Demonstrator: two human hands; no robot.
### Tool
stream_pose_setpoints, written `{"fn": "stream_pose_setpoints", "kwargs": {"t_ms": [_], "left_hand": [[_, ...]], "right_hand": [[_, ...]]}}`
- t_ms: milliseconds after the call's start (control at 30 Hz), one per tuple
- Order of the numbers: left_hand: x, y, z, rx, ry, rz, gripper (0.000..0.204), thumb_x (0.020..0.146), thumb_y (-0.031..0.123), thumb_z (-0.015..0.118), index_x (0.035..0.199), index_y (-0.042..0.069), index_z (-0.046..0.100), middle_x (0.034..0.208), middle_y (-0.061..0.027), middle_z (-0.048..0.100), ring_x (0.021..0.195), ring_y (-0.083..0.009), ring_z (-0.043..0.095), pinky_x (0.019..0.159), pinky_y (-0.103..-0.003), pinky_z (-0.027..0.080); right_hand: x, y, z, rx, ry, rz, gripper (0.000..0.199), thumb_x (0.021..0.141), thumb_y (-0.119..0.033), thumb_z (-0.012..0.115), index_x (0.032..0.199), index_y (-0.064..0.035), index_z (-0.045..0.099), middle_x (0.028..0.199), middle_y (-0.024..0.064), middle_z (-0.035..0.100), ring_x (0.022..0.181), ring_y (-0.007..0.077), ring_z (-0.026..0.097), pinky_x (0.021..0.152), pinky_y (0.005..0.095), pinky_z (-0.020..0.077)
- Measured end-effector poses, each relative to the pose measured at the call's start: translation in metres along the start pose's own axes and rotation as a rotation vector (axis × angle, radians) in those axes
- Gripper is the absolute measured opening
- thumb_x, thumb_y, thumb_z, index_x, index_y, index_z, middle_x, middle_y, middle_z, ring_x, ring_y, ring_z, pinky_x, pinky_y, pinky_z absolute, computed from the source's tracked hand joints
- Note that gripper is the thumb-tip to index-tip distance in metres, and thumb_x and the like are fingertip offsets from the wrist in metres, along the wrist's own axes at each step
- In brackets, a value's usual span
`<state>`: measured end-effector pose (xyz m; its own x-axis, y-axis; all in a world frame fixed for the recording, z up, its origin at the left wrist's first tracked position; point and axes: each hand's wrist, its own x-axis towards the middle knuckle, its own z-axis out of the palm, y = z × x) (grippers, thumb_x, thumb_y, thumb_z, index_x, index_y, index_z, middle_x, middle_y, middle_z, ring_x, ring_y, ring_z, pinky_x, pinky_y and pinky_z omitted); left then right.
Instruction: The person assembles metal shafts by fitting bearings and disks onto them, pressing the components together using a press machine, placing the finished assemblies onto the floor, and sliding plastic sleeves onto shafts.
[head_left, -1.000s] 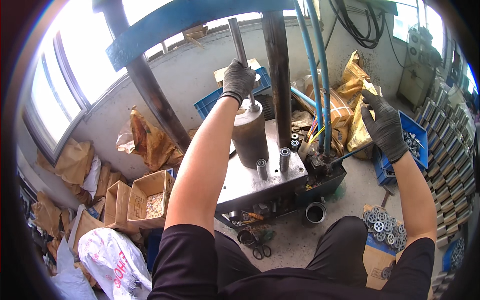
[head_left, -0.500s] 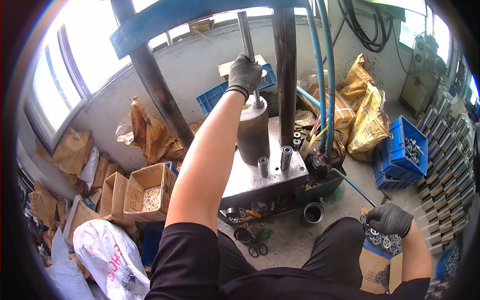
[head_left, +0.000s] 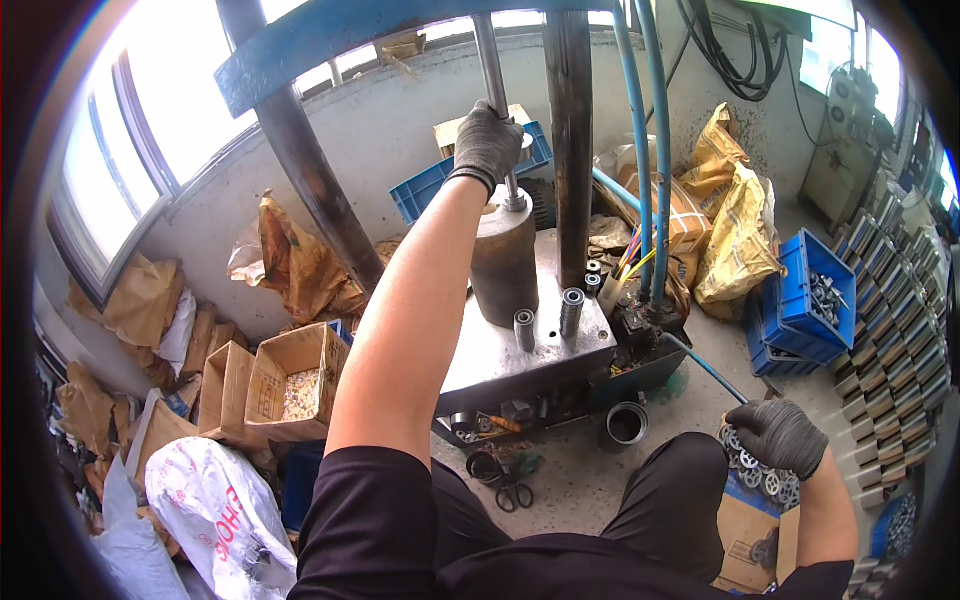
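Press rod (head_left: 492, 70), a bare steel shaft, rises upright near the middle of the view, above a dark steel cylinder (head_left: 504, 262) that stands on the grey table (head_left: 500, 365) of a small press.

Far left, a white printed sack (head_left: 215, 515) lies on the floor, with brown paper bags (head_left: 140, 300) heaped under the window. Just right of them an open cardboard box (head_left: 290, 380) holds small pale parts.

The left hand (head_left: 487, 145), in a dark grey glove, reaches up and forward; its fingers (head_left: 478, 125) are wrapped tight around the rod just above the cylinder top. Behind the hand a blue crate (head_left: 425, 195) leans by the wall.

On the table, right of the cylinder, two short metal sleeves (head_left: 571, 310) stand upright near each other, close to a thick dark column (head_left: 572, 140). Blue hoses (head_left: 648, 150) run down beside the column. Below the table edge a black ring-shaped part (head_left: 626, 423) and scissors (head_left: 514, 493) lie on the floor.

Further right, yellow sacks (head_left: 740, 235) sit against the wall beside a blue bin (head_left: 815, 300) of metal pieces.

The right hand (head_left: 778, 437), also gloved, is low by the knee, resting on a pile of round metal washers (head_left: 757, 477) in a cardboard carton (head_left: 745, 525). Its fingers curl downward over the pile; whether they hold one cannot be told.
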<state>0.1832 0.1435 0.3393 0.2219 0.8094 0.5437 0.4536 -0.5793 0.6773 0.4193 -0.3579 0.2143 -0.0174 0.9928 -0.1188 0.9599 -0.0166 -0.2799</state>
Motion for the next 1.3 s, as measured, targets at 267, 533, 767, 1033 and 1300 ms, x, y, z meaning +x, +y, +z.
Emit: {"fn": "stream_pose_setpoints", "kwargs": {"t_ms": [267,533,767,1033,1300], "left_hand": [[0.003,-0.001,0.001,0.046,0.017,0.047,0.029,0.087,0.01,0.077,0.108,-0.003,0.062,0.091,-0.0163,0.076,0.085,-0.0257,0.079,0.074,-0.037,0.068],[0.0,0.0,0.003,0.047,0.023,0.036,0.028,0.088,0.009,0.076,0.108,-0.003,0.062,0.092,-0.016,0.076,0.085,-0.0253,0.079,0.073,-0.036,0.069],[-0.007,0.006,-0.001,0.1,0.021,0.037,0.032,0.088,0.018,0.075,0.111,-0.001,0.065,0.096,-0.0215,0.076,0.096,-0.0351,0.077,0.087,-0.043,0.062],[0.0,-0.006,0.002,0.01,-0.007,-0.004,0.03,0.092,0.021,0.069,0.114,0.0,0.067,0.103,-0.0251,0.077,0.103,-0.0396,0.075,0.093,-0.047,0.06],[-0.005,-0.002,0.003,0.077,0.008,0.023,0.03,0.092,0.021,0.07,0.114,0.001,0.066,0.102,-0.0252,0.076,0.103,-0.0394,0.075,0.094,-0.046,0.059]], "right_hand": [[-0.002,0.001,-0.004,-0.072,-0.129,0.02,0.029,0.09,-0.022,0.067,0.112,-0.0063,0.077,0.098,0.0189,0.076,0.093,0.0388,0.074,0.085,0.0476,0.0589],[0.001,-0.001,-0.004,-0.018,-0.092,0.067,0.032,0.092,-0.026,0.065,0.114,-0.0068,0.077,0.1,0.0184,0.077,0.095,0.0387,0.074,0.087,0.0471,0.0591],[-0.001,0.003,0.001,-0.009,-0.034,0.039,0.033,0.092,-0.028,0.065,0.114,-0.0069,0.077,0.1,0.0185,0.077,0.093,0.0384,0.074,0.086,0.0468,0.0595],[0.003,-0.001,-0.004,0.034,-0.053,0.068,0.032,0.091,-0.024,0.067,0.115,-0.006,0.078,0.101,0.0202,0.077,0.093,0.0388,0.074,0.085,0.0456,0.0593],[0.004,-0.003,-0.004,0.055,-0.083,0.109,0.034,0.093,-0.026,0.064,0.117,-0.006,0.076,0.102,0.0199,0.077,0.094,0.0397,0.074,0.088,0.0475,0.059]]}}
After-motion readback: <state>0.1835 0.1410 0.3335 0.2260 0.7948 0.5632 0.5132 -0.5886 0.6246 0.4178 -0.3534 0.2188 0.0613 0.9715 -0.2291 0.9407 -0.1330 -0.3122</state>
